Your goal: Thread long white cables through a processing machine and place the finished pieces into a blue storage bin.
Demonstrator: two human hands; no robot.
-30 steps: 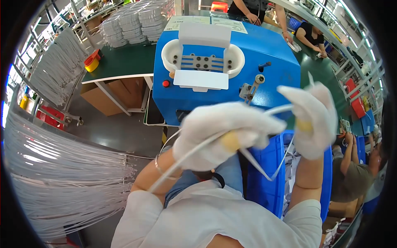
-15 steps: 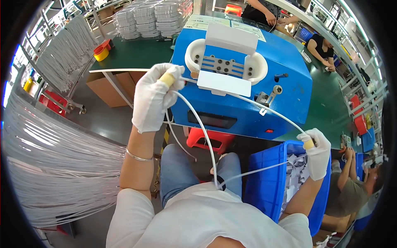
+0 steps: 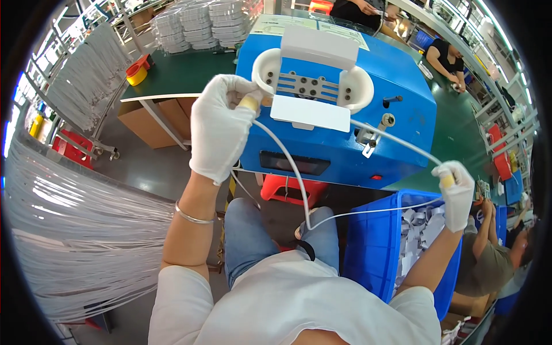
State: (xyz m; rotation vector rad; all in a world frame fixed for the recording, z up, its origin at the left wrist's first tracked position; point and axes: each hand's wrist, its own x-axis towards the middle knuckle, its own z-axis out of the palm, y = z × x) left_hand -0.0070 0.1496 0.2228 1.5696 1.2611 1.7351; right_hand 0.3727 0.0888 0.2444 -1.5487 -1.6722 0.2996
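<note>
My left hand, in a white glove with a yellowish finger cover, is closed on a white cable beside the left white curved guide of a blue machine. The cable sags toward my lap and rises to my right hand, gloved the same way. Another cable stretch runs taut from behind the machine's front white plate to my right hand, whose fingers are closed round it. Between the guides sits a slotted metal plate. What lies behind the front plate is hidden.
A blue bin with white scraps stands by my right arm. Long bundles of white cables hang at my left. A red stool is under the machine. Stacked clear trays lie on the green table; co-workers sit at the right.
My left hand has moved right and slightly closer to the left guide. My right hand has moved right and up, and the taut cable stretch has shifted with it.
</note>
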